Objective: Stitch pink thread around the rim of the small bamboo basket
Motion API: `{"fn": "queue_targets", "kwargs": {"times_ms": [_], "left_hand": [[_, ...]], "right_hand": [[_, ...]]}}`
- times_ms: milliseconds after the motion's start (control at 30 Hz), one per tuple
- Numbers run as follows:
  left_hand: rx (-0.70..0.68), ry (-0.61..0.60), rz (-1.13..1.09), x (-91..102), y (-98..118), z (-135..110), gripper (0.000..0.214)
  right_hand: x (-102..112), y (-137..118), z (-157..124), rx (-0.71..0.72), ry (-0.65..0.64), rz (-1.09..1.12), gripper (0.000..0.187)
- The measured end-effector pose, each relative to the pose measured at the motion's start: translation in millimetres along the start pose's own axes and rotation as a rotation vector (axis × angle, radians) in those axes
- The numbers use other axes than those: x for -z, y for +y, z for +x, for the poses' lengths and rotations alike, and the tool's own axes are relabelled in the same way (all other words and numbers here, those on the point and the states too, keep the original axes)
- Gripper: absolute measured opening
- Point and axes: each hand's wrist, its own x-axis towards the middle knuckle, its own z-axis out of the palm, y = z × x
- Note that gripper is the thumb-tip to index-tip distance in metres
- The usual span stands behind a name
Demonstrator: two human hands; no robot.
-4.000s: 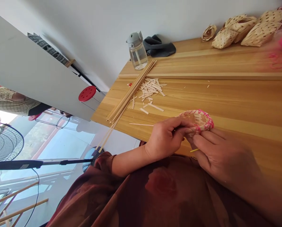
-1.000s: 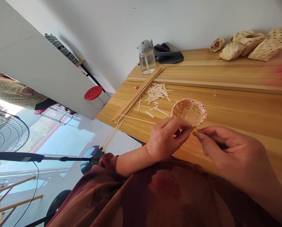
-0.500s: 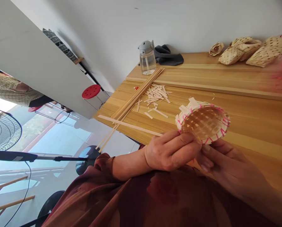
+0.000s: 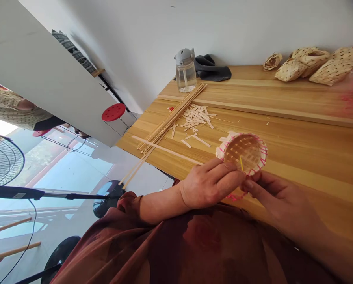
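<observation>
A small round woven bamboo basket (image 4: 244,148), its rim bound with pink thread, is tilted with its mouth toward me. The fingers of my left hand (image 4: 213,183) are closed on its near left rim. A flat bamboo strip (image 4: 167,150) runs leftward from that hand. At the near rim a slim yellow needle (image 4: 241,162) points up across the basket's mouth. My right hand (image 4: 278,197) is closed just below, thumb and fingers pinched at the needle's lower end, which is partly hidden. Some loose pink thread (image 4: 235,197) hangs beneath the fingers.
On the wooden table (image 4: 312,157) lie a bundle of long bamboo strips (image 4: 173,116) and a pile of short cut pieces (image 4: 197,115). A water bottle (image 4: 186,73), dark cloth (image 4: 212,70) and several woven pieces (image 4: 303,63) sit along the back. A red stool (image 4: 113,112) stands left.
The basket has moved left and turned, its mouth now facing me more. The yellow needle has come into view at the rim, and loose pink thread shows more below my hands.
</observation>
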Motion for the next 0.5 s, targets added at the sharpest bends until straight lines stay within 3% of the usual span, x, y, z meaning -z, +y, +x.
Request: {"fn": "queue_targets", "kwargs": {"times_ms": [100,233,333,433,500], "left_hand": [[-0.037,-0.063,0.018,0.5,-0.7,0.6,0.014],[-0.128,-0.114,0.146,0.9,-1.5,1.9,0.018],[-0.243,-0.121,0.221,0.7,3.2,5.6,0.010],[-0.338,-0.110,0.245,0.8,9.1,9.7,0.010],[-0.356,-0.123,0.232,0.8,10.9,10.7,0.011]], "right_hand": [[7.8,-4.3,-7.3,0.150,0.093,-0.290,0.031],[25.3,-14.4,-17.2,0.382,0.352,-0.776,0.024],[27.2,-16.9,-12.9,0.418,0.235,-0.898,0.030],[18.0,-17.7,-8.5,0.354,0.068,-0.847,0.039],[13.2,-19.9,-11.4,0.356,0.102,-0.805,0.039]]}}
